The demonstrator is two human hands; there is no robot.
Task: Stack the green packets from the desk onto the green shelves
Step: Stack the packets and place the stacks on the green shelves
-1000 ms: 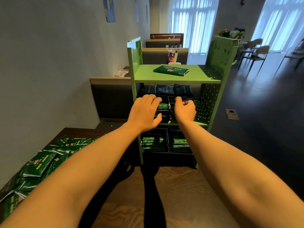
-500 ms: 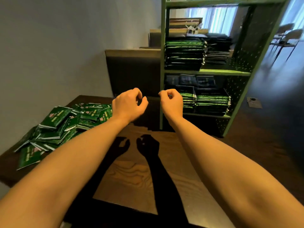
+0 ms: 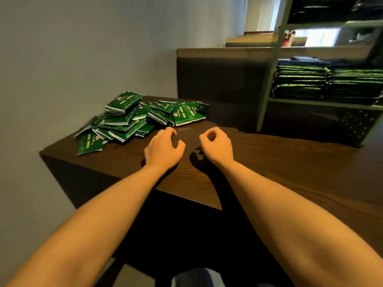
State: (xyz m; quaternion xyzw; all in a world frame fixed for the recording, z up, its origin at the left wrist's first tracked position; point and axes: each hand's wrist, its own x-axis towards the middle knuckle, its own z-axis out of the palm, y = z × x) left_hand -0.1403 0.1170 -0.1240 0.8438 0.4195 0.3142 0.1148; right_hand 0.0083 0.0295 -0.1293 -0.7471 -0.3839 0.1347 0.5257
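A loose heap of several green packets lies on the far left part of the dark wooden desk. My left hand hovers over the desk just in front of the heap, fingers loosely curled, holding nothing. My right hand hangs beside it to the right, fingers also loosely curled and empty. The green shelves stand at the right beyond the desk, with neat stacks of green packets on the visible shelf boards.
A grey wall runs along the left side of the desk. A dark bench back stands behind the desk's far edge, next to the shelf post. The desk's near edge is below my forearms.
Both hands have drawn back from the middle shelf, empty, and come down over the desk beside the packet heap. My view has swung left and down, away from the shelves.
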